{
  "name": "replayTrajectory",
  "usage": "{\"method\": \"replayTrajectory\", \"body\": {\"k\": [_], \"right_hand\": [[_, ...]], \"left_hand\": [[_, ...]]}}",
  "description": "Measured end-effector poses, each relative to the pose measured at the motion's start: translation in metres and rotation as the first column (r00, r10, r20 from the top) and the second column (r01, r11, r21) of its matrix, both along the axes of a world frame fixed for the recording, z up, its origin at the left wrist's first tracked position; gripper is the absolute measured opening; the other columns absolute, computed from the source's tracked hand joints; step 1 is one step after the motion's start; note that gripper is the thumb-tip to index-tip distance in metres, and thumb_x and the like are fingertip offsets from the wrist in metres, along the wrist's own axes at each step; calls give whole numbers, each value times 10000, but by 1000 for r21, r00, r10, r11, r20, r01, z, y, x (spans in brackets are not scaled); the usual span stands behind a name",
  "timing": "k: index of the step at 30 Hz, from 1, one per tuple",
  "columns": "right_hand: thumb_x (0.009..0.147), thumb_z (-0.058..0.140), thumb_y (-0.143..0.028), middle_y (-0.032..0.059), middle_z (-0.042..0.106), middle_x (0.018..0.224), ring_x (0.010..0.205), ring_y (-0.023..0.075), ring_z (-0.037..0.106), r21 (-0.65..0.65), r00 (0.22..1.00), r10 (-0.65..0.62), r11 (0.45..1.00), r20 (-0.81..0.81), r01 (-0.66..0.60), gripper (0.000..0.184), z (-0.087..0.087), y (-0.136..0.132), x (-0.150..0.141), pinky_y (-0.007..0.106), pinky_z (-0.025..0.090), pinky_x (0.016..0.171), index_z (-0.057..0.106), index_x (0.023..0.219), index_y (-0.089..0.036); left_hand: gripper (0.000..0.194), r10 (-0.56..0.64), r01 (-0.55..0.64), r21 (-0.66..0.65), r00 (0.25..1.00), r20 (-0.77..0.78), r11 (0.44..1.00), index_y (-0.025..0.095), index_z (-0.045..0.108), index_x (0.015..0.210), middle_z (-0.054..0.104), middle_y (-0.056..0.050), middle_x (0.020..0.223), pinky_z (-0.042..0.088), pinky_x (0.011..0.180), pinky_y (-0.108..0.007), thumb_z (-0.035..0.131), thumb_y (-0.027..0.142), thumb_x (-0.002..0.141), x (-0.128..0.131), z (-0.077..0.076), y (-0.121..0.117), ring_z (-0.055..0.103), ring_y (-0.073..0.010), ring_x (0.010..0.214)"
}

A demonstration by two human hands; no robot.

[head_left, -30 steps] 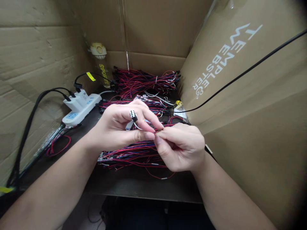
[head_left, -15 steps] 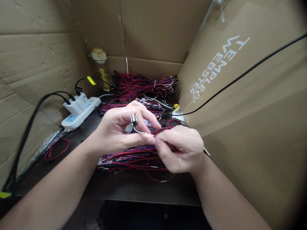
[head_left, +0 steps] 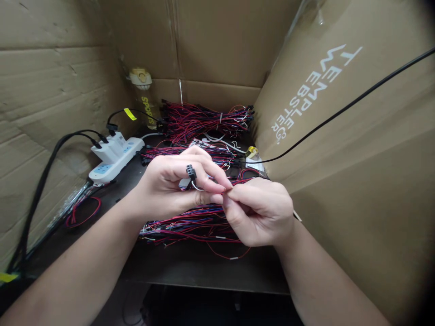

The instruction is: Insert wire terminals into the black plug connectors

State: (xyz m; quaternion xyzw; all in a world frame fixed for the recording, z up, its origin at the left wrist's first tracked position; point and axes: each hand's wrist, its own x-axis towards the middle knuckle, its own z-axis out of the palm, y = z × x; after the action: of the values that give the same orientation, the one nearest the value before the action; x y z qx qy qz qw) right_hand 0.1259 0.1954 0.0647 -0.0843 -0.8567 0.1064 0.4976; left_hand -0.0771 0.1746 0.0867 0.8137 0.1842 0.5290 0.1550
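My left hand is closed around a small black connector held between its fingers, with a thin white wire curling out of it. My right hand meets it fingertip to fingertip and pinches a thin wire end just right of the connector. Both hands hover above a bundle of red, blue and black wires lying on the dark table. More tied bundles of red and black wires lie behind the hands.
A white power strip with black plugs and cables sits at the left. A bottle with a yellow cap stands at the back. Cardboard walls enclose the table on three sides. A black cable crosses the right wall.
The connector in my left hand has turned so its dark side now faces me instead of its pale pin face. My right hand's pinch stays at the wire beside my left fingertips.
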Motion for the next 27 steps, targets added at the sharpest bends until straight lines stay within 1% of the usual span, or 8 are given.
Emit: {"method": "replayTrajectory", "body": {"k": [9,12,16,19,21,24,25,27], "right_hand": [[881,582,-51,-72,275,546,463,71,262,4,999,11,1000,40,-12,325,0,-2,-1,290,231,451,486,608,-199],[884,575,-46,-70,298,535,465,73,278,13,999,-14,1000,48,13,319,3,-3,1,288,246,459,511,607,-192],[900,590,-54,-70,378,519,467,79,303,38,997,-63,997,45,62,278,6,-5,3,291,270,470,573,655,-186],[905,592,-71,-72,384,506,457,83,311,34,996,-76,997,54,74,280,6,-6,4,295,266,469,573,655,-195],[899,589,-78,-71,375,497,451,84,318,17,996,-66,998,64,65,292,5,-6,4,294,266,466,558,635,-200],[884,579,-81,-68,379,489,444,83,329,14,997,-60,998,41,59,302,2,-5,2,282,276,459,523,615,-208],[876,579,-80,-67,390,490,445,82,337,20,998,-60,998,29,59,297,1,-4,1,277,283,457,515,617,-210],[860,582,-75,-66,414,499,447,80,352,23,999,-32,999,15,31,276,0,-3,1,271,294,452,510,631,-212]], "left_hand": [[238,-14,18,-99,999,41,995,172,666,697,790,-50,831,530,783,-348,888,120,764,0,0,-5,672,-174,792],[263,-21,30,-125,997,74,992,167,633,680,763,-43,794,526,747,-329,869,103,778,0,-1,-5,654,-168,780],[300,-2,29,-185,990,142,982,159,585,658,733,-40,778,526,721,-318,834,110,818,-1,-2,-5,631,-154,748],[251,3,19,-167,992,128,986,161,632,696,760,-56,829,547,769,-326,857,144,807,-1,-3,-4,660,-166,797],[204,-8,22,-143,995,102,990,168,707,803,789,-85,922,566,826,-341,904,207,767,-1,-2,-4,697,-196,883],[307,-51,55,-120,998,34,991,181,768,998,800,-119,1009,585,858,-365,926,263,747,0,1,-3,727,-237,956],[283,-63,63,-105,998,3,992,187,777,1006,803,-117,1008,585,847,-366,911,257,767,0,2,-3,732,-236,941],[145,-66,62,-63,996,-58,996,197,789,937,810,-103,998,572,835,-367,867,236,820,1,4,-2,733,-214,889]]}}
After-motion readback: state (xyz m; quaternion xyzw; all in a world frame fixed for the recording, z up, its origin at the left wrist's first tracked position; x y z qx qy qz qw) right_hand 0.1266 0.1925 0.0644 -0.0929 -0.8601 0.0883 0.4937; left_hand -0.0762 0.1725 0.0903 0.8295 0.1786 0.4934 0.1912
